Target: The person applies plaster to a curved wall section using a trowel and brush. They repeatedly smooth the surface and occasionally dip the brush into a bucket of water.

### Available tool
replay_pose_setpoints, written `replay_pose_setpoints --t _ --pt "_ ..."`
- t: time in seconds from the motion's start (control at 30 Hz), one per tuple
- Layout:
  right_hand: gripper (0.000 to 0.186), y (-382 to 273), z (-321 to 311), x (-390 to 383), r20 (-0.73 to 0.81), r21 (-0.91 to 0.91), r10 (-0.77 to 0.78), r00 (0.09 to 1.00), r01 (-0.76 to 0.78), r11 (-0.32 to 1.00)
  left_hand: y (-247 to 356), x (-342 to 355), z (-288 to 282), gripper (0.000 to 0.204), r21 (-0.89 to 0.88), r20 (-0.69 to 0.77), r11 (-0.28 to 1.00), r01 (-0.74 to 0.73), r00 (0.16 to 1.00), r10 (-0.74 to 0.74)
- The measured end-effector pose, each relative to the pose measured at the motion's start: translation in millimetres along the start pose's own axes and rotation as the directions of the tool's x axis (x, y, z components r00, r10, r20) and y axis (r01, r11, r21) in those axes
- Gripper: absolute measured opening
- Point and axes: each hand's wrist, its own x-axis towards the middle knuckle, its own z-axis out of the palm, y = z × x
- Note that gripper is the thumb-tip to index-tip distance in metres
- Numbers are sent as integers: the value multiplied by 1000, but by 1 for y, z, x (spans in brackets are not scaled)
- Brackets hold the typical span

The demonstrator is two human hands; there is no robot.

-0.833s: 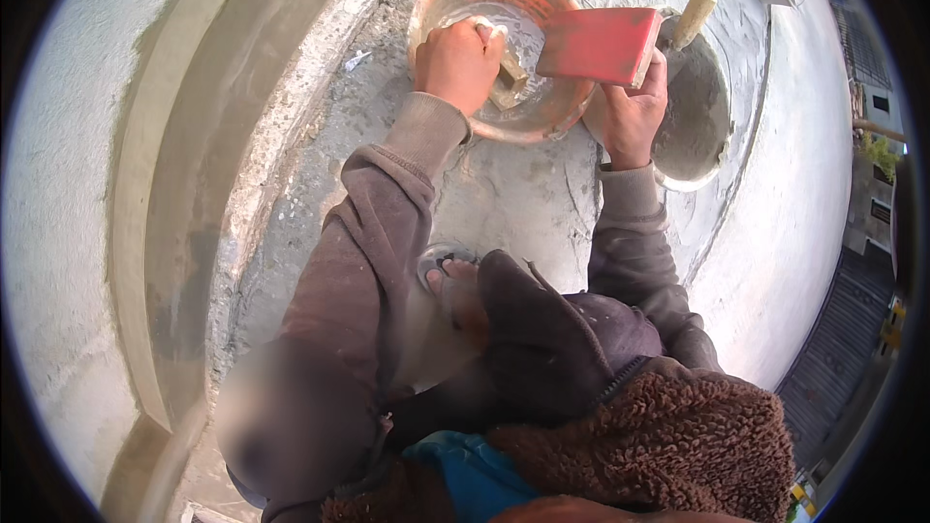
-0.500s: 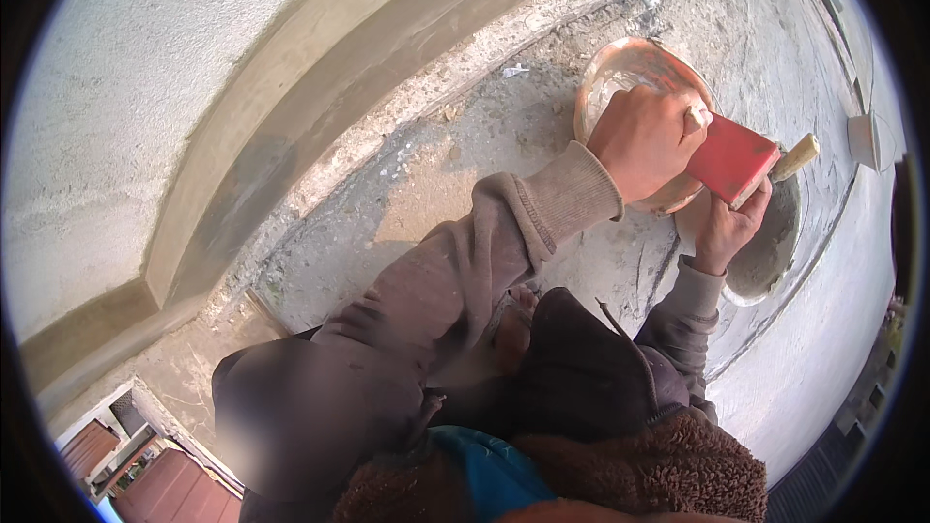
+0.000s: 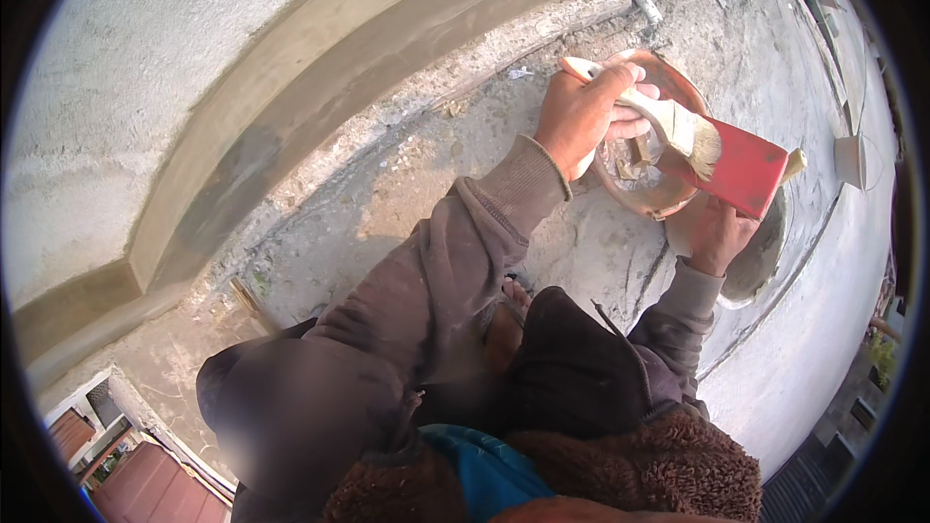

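Note:
My left hand (image 3: pixel 581 116) grips the pale handle of a wide paintbrush (image 3: pixel 700 147), its cream bristles lying on or just over the near end of a red rectangular tool (image 3: pixel 736 174). My right hand (image 3: pixel 717 232) holds that red tool from below, fingers largely hidden by it. Beneath both sits an orange plastered basin (image 3: pixel 683 77) with a wooden piece (image 3: pixel 635 160) inside. At its right, partly covered, is a bucket of grey material (image 3: pixel 756 266), and a wooden handle (image 3: pixel 796 163) shows beyond the red tool.
A white wall (image 3: pixel 116 116) with a curved grey plinth (image 3: pixel 194 213) runs along the left. A short white pipe (image 3: pixel 647 8) stands on the rough concrete surface (image 3: pixel 417 194). A pail (image 3: pixel 851 162) sits far right. My bare foot (image 3: pixel 513 292) shows below.
My view has swung, shifting the basins right. My left hand has come up out of the orange basin and turned, bringing a brush across the red tool in my right hand.

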Motion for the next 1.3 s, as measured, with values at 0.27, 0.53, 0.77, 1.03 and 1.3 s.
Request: replay_pose_setpoints --t 0.27,0.53,0.77,1.03,1.3 --pt "39 -18 40 22 57 -656 -236 970 215 724 41 -63 -12 40 286 -52 954 -89 993 108" --pt "55 -38 67 -7 352 124 64 934 -114 986 64 -94 -27 48 -258 -60 964 -59 997 45" --pt "49 -107 199 26 581 -31 -7 814 31 999 169 -235 -87 45 369 -342 901 230 934 -99" --pt "55 10 357 -79 68 231 424 903 -427 874 212 -346 -120 23 977 -105 180 112 993 -49" --pt "44 71 407 -82 -115 -22 -8 993 6 1000 237 -386 -157 22 970 -223 134 202 960 170"
